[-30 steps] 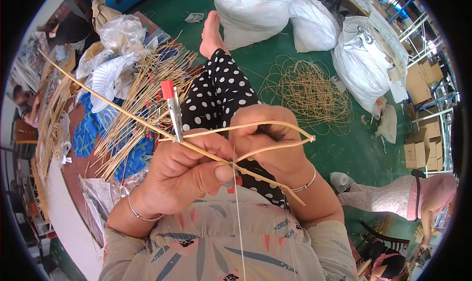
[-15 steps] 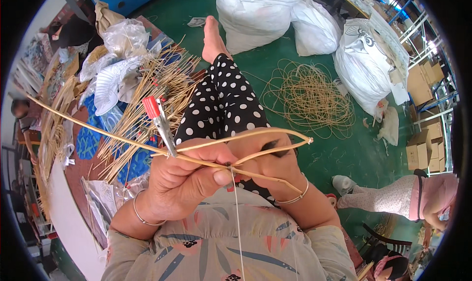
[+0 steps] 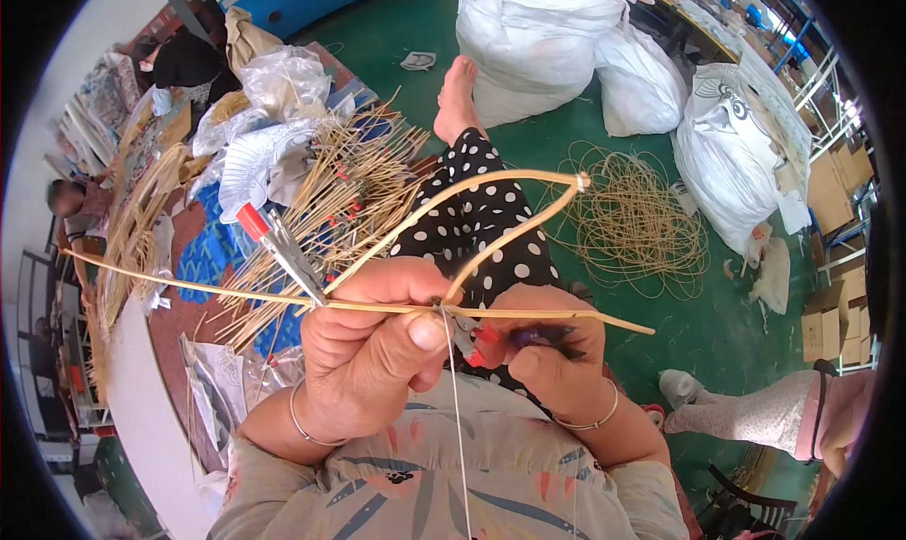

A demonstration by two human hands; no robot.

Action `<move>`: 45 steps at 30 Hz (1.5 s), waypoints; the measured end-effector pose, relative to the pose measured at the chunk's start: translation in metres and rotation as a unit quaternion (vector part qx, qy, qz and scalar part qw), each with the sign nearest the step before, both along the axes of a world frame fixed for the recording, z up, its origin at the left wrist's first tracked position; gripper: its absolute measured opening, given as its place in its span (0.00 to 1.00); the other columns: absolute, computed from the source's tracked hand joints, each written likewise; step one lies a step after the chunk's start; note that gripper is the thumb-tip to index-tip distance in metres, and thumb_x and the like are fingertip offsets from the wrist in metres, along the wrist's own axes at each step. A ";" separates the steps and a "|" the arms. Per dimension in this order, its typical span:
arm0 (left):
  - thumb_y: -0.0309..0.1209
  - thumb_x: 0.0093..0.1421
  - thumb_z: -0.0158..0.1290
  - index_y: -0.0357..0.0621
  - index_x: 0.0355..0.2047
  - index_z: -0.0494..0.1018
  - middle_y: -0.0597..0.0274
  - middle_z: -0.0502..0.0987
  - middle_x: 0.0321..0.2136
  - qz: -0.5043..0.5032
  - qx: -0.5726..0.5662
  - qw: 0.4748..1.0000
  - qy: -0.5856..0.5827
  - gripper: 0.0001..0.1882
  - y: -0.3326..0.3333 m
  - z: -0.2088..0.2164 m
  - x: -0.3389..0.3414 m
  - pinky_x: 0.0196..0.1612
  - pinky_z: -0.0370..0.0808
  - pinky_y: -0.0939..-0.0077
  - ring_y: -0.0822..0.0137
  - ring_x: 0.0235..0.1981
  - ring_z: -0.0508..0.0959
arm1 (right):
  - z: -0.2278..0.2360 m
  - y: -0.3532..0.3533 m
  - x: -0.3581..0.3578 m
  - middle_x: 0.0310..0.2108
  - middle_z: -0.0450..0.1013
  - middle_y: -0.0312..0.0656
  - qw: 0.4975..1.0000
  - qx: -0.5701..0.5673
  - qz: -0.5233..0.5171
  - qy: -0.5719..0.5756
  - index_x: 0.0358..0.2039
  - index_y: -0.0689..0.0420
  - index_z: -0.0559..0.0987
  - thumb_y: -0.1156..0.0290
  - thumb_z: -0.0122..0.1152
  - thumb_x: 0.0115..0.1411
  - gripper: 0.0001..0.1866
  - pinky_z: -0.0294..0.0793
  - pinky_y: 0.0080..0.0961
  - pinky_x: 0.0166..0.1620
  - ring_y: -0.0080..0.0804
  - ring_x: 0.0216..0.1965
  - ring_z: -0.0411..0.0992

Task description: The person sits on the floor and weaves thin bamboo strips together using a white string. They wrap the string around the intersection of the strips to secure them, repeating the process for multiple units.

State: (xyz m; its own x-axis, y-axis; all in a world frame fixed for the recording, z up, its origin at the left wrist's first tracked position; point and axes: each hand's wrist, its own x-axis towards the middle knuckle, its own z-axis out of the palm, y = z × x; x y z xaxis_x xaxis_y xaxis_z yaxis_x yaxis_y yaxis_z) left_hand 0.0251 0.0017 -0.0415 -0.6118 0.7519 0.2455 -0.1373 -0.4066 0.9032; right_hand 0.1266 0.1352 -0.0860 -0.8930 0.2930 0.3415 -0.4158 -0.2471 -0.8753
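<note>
My left hand [image 3: 368,351] is closed on a light frame of bent bamboo strips [image 3: 500,243], thumb pressed at the joint where the strips cross. One long strip reaches far left, and a curved loop rises to a tied tip at upper right. A metal spring clamp [image 3: 288,257] with a red end grips the strips beside my left fingers. From the joint a white thread [image 3: 456,417] runs down to the lower edge. Below the right strip end, my right hand [image 3: 562,370] is curled round a dark object [image 3: 545,340], its kind unclear. Red-tipped metal [image 3: 481,344] shows between the hands.
Bamboo sticks [image 3: 330,200] with red-ended clamps lie piled on a low table at left, beside plastic bags [image 3: 283,77]. A cane coil [image 3: 632,224] rests on the green floor. White sacks [image 3: 528,49] stand beyond; another person's leg [image 3: 746,403] is at right.
The bamboo frame has turned, its right strip end swinging up and its loop spreading wider. My right hand has dropped away from the loop, showing the dark object. The whole view has shifted.
</note>
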 end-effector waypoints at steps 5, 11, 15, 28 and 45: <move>0.30 0.57 0.48 0.35 0.38 0.65 0.64 0.68 0.20 0.044 0.010 0.999 0.021 0.11 0.000 0.001 -0.001 0.14 0.60 0.90 0.82 0.13 0.62 | 0.004 0.007 0.005 0.28 0.70 0.39 0.996 0.082 0.029 -0.005 0.36 0.65 0.72 0.78 0.56 0.48 0.13 0.65 0.14 0.29 0.19 0.26 0.66; 0.27 0.56 0.48 0.33 0.38 0.66 0.61 0.71 0.23 0.057 -0.022 0.974 0.217 0.11 0.001 -0.003 -0.006 0.19 0.65 0.85 0.77 0.19 0.68 | 0.015 -0.009 -0.003 0.27 0.70 0.36 0.995 -0.097 -0.029 -0.027 0.36 0.66 0.71 0.80 0.56 0.49 0.12 0.63 0.10 0.26 0.14 0.25 0.65; 0.24 0.56 0.48 0.34 0.35 0.68 0.58 0.72 0.24 0.060 -0.056 0.958 0.275 0.07 0.001 -0.003 -0.004 0.21 0.67 0.81 0.71 0.22 0.72 | 0.023 -0.012 -0.007 0.24 0.69 0.32 0.981 -0.185 -0.023 -0.057 0.35 0.65 0.72 0.79 0.55 0.51 0.09 0.59 0.08 0.21 0.10 0.21 0.62; 0.24 0.52 0.50 0.36 0.29 0.70 0.54 0.74 0.21 0.123 -0.128 0.889 0.422 0.04 0.002 0.001 -0.003 0.18 0.69 0.74 0.61 0.16 0.74 | 0.011 -0.026 -0.012 0.22 0.68 0.32 0.984 -0.131 -0.112 -0.036 0.36 0.61 0.71 0.77 0.53 0.54 0.08 0.59 0.08 0.20 0.10 0.19 0.61; 0.23 0.50 0.53 0.35 0.33 0.67 0.56 0.74 0.22 0.136 -0.126 0.847 0.498 0.10 0.001 -0.010 -0.007 0.15 0.67 0.75 0.61 0.16 0.73 | 0.013 -0.018 -0.018 0.19 0.68 0.38 0.909 0.291 -0.284 0.090 0.27 0.61 0.72 0.80 0.54 0.50 0.02 0.62 0.18 0.20 0.24 0.17 0.65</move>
